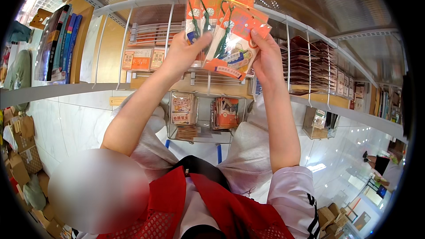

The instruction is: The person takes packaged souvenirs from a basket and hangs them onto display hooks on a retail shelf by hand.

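Several plastic-sleeved orange cards with dark green tassels (236, 44) are fanned out between my two hands, in front of a white wire rail. My left hand (190, 51) grips the rear packets at their lower left, its thumb lying across them. My right hand (266, 51) pinches the front packets at their right edge, thumb on top. Below them, over my lap, a wire basket (206, 136) holds a stack of printed packets (182, 108) at its left and orange packets (226, 113) at its right.
Behind the rail, a shelf bears boxed orange cards (142, 60) at the left and stacks of dark red packets (303, 63) at the right. Upright books (61, 46) stand far left. A second basket (318, 127) is at the right, cardboard boxes (28, 149) at the lower left.
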Action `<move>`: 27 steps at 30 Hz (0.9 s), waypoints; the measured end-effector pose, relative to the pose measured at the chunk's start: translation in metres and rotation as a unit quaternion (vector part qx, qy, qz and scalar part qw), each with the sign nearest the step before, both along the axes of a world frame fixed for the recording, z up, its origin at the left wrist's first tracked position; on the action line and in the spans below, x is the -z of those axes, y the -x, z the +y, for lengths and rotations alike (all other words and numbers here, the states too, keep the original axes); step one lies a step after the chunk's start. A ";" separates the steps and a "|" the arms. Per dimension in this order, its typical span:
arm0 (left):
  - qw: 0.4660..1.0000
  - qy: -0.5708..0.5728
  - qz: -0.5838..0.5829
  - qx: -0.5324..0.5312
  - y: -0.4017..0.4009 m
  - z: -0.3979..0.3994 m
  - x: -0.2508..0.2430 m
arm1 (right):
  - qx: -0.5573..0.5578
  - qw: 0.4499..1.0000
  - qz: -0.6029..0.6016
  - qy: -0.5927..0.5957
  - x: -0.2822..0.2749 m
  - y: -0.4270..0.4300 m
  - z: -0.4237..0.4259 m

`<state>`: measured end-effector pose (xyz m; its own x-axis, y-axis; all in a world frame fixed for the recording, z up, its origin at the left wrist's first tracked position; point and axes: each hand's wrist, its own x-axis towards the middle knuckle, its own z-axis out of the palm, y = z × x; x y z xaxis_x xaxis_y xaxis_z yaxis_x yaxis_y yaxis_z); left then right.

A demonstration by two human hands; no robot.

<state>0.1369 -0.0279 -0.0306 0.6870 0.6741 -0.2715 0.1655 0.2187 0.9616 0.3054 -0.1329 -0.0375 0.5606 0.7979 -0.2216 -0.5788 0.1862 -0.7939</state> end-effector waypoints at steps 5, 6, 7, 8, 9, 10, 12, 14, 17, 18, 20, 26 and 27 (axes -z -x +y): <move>0.983 0.103 -0.135 -0.074 -0.005 -0.002 0.009 | 0.035 0.999 -0.006 0.029 0.003 0.000 -0.001; 0.983 0.104 -0.135 -0.074 -0.005 -0.002 0.008 | 0.039 0.999 0.006 0.016 0.002 0.000 -0.001; 0.984 0.107 -0.127 -0.064 -0.005 -0.002 0.007 | 0.042 0.999 0.019 0.002 0.000 0.000 -0.001; 0.985 0.111 -0.119 -0.054 -0.005 -0.002 0.006 | 0.042 0.999 0.019 0.003 -0.002 0.002 -0.001; 0.985 0.111 -0.119 -0.055 -0.003 0.000 0.009 | 0.028 1.000 0.010 0.009 -0.004 0.004 -0.001; 0.992 0.092 -0.087 -0.015 0.000 0.004 0.013 | 0.014 1.000 0.000 0.015 -0.005 0.005 -0.001; 0.995 0.073 -0.056 0.025 0.004 0.008 0.015 | -0.004 0.999 -0.027 0.025 0.000 0.004 -0.001; 0.999 -0.005 -0.023 0.048 0.005 0.009 0.010 | -0.020 0.998 -0.055 0.036 0.001 0.001 -0.003; 0.983 0.085 -0.162 -0.028 0.003 0.013 0.003 | -0.049 0.998 -0.037 0.026 0.000 -0.001 -0.007; 0.985 0.066 -0.151 -0.044 0.005 0.016 0.000 | -0.049 0.998 -0.035 0.020 0.000 0.000 -0.008; 0.981 0.060 -0.169 -0.073 0.008 0.026 0.002 | -0.050 0.998 -0.032 0.014 0.000 0.000 -0.009; 0.960 0.087 -0.229 -0.135 0.025 0.055 0.000 | 0.106 0.978 0.164 -0.069 0.014 -0.025 -0.022; 0.960 0.088 -0.228 -0.134 0.027 0.056 -0.001 | 0.107 0.978 0.164 -0.069 0.027 -0.026 -0.024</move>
